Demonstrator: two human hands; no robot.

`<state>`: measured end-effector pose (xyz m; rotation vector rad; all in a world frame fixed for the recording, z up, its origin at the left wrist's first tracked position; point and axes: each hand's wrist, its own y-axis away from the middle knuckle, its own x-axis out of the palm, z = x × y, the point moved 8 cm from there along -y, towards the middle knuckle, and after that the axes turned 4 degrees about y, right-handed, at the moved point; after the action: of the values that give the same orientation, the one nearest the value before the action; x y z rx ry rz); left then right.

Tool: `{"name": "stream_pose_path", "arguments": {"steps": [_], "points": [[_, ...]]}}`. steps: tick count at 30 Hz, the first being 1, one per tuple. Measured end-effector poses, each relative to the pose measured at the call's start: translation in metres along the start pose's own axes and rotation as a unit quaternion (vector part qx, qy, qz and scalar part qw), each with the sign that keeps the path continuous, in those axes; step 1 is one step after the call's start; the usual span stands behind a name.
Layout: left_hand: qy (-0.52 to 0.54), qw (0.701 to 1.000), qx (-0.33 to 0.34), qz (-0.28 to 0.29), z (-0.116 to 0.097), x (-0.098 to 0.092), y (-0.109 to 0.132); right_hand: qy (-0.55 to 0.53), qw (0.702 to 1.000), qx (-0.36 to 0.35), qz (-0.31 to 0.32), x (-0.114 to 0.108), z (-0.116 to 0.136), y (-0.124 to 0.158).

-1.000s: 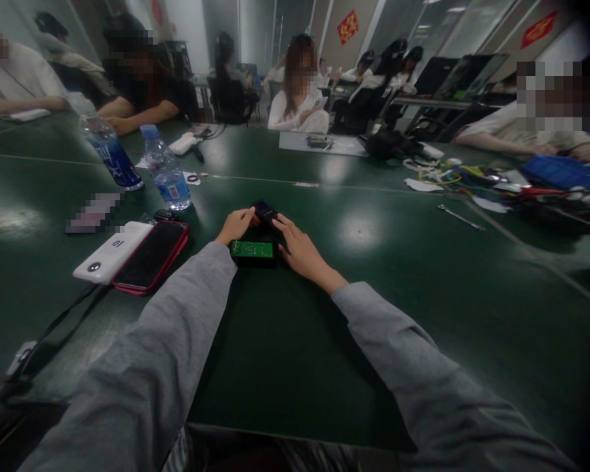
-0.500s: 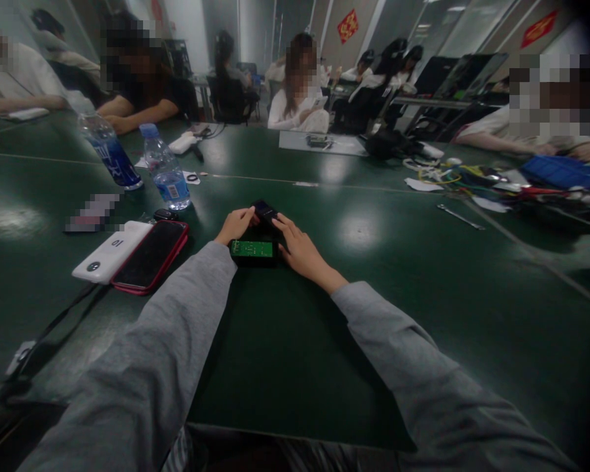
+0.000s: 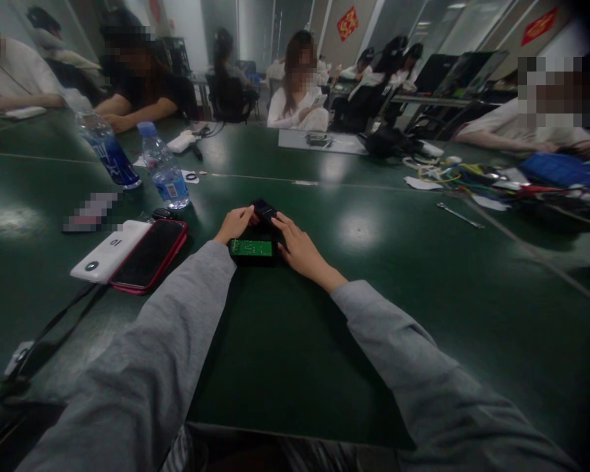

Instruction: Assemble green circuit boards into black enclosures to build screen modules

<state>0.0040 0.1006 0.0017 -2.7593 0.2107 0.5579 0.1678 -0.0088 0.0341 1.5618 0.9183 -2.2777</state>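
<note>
A dark, flat rectangular piece [image 3: 264, 211] is between my two hands, tilted, behind a small black box. My left hand [image 3: 235, 223] pinches its left edge with thumb and fingers. My right hand [image 3: 302, 249] grips its right side, the fingers laid over its top. In front of them the black box [image 3: 253, 261] rests on the table with a green circuit board [image 3: 252, 248] showing in its top. My right thumb is close to the box's right end; whether it touches, I cannot tell. The underside of the dark piece is hidden.
On the left of the green table [image 3: 295, 341] are a red-cased phone [image 3: 150, 255], a white power bank [image 3: 109, 252] with a strap, and two bottles [image 3: 164, 167]. A wrench [image 3: 459, 216] and tangled cables [image 3: 452, 174] lie at right. Several people sit around.
Both hands and the dark piece stay in nearly the same place. The whole view has shifted only very slightly.
</note>
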Motion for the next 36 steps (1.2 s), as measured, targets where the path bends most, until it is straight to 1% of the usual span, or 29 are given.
{"name": "stream_pose_path", "arguments": {"steps": [12,29,36], "points": [[-0.002,1.0,-0.011,-0.002,-0.0023,-0.0004,0.0018,-0.008,1.0,0.001,0.004,-0.0004,-0.0001,-0.0006],[-0.021,1.0,0.006,0.001,-0.0022,0.0,0.0008,-0.013,1.0,-0.011,-0.005,0.0007,-0.0008,-0.001],[-0.035,0.999,-0.003,0.002,-0.0044,-0.0003,0.0017,-0.008,1.0,-0.011,-0.005,0.0004,-0.0002,-0.0009]]}}
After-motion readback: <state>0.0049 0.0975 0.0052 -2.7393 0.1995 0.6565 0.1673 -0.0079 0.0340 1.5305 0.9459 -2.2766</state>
